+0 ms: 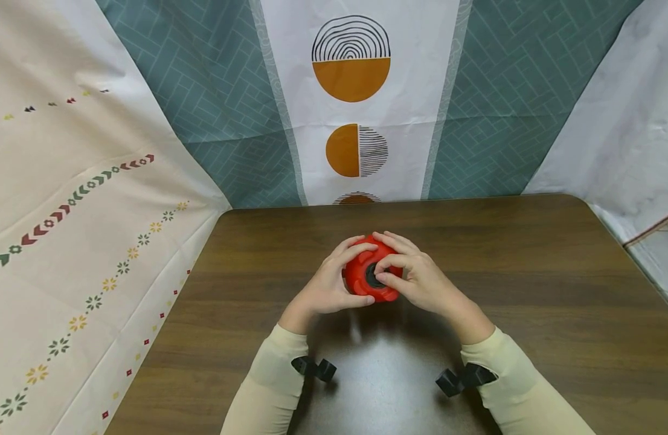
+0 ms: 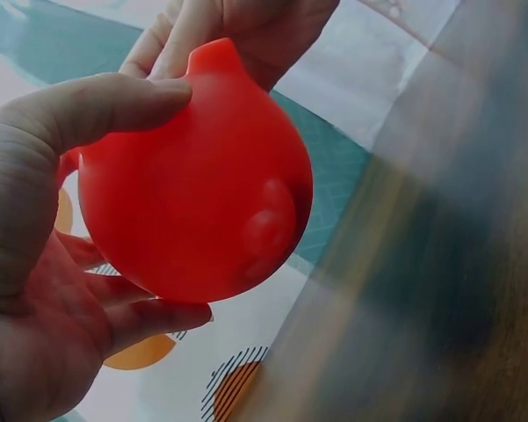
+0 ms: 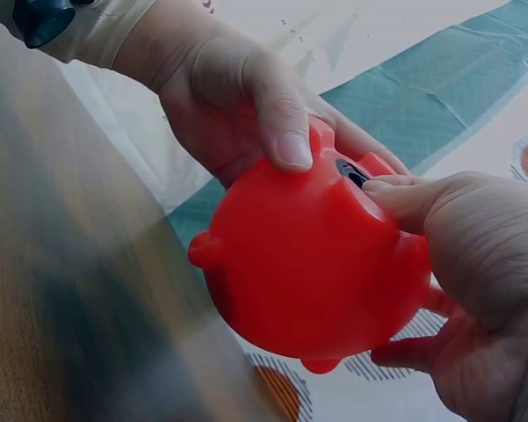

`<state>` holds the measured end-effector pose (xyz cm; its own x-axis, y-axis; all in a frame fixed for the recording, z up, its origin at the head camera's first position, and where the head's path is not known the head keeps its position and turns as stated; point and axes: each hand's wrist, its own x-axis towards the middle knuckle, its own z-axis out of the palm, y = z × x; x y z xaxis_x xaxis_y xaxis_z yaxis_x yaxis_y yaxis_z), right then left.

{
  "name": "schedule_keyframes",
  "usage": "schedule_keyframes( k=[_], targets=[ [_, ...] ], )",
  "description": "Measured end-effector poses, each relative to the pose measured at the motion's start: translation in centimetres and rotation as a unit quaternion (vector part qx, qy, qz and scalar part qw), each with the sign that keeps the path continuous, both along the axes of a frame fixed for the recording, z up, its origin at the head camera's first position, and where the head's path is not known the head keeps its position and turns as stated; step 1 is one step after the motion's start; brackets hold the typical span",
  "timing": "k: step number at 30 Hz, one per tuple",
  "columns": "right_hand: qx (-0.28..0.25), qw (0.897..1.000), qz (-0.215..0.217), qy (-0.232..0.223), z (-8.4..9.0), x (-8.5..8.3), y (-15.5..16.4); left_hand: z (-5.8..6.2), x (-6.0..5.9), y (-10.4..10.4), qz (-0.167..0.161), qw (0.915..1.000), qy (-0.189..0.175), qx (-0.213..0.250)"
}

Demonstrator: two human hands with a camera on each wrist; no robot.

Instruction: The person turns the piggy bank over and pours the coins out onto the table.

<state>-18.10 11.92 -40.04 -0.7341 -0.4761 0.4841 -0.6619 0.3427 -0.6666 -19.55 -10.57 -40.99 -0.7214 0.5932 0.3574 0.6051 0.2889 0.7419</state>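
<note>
Sleeves (image 1: 264, 389), cream, nearest the head camera, one each side, with black wrist mounts (image 1: 326, 370) strapped on. Past them, both bare hands are on one red ball (image 1: 362, 289), held up over the table (image 1: 231, 338), toward its far edge and about midway across. Wrist views show the ball's underside off the tabletop. Ball has stubby knobs, and a black disc (image 1: 370, 273) is set in the side that faces up to the head camera.

Left hand (image 1: 325, 287) spread fairly wide, gripping the ball from the left: thumb along the near side, fingers round the far side. Right hand (image 1: 423, 278) bent round the right side, holding the ball too; thumb and index are brought close together at the disc, other fingers reach the ball's far side. Can't tell if the fingertips pinch the disc or only touch it, tips cover part of it.

Table is brown wood grain, with a bright glare patch between the forearms. Behind its far edge hangs a teal cloth (image 1: 220, 90), white centre strip with orange and black-line circles. Patterned cream cloth (image 1: 95, 211) on the left, white cloth (image 1: 627, 109) on the right
</note>
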Motion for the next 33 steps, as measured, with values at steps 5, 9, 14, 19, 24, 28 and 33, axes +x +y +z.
schedule_keyframes(
  k=[5,9,14,19,24,28,33],
  targets=[
    [0.007,1.0,0.008,-0.011,0.1,0.1,0.09,0.09,0.01,-0.09,-0.011,0.9999,-0.001,-0.01],
    [0.016,1.0,0.011,-0.012,0.24,0.16,0.21,0.1,-0.01,-0.11,-0.017,0.9998,0.001,-0.013],
    [0.024,1.0,0.019,-0.004,0.3,0.1,0.32,0.09,0.03,-0.13,-0.022,0.9996,-0.001,-0.016],
    [0.028,0.999,0.027,-0.001,0.25,0.07,0.4,0.04,0.03,-0.06,-0.028,0.9995,-0.003,-0.016],
    [0.027,0.999,0.029,-0.003,0.28,0.05,0.45,-0.07,-0.06,0.05,-0.031,0.9994,-0.009,-0.009],
    [0.023,0.999,0.029,-0.008,0.34,0.03,0.52,-0.08,-0.1,0.14,-0.028,0.9995,-0.013,-0.009],
    [0.031,0.999,0.034,-0.014,0.36,0.06,0.52,0.61,0.34,0.32,-0.028,0.9994,-0.014,-0.013]
  ],
)
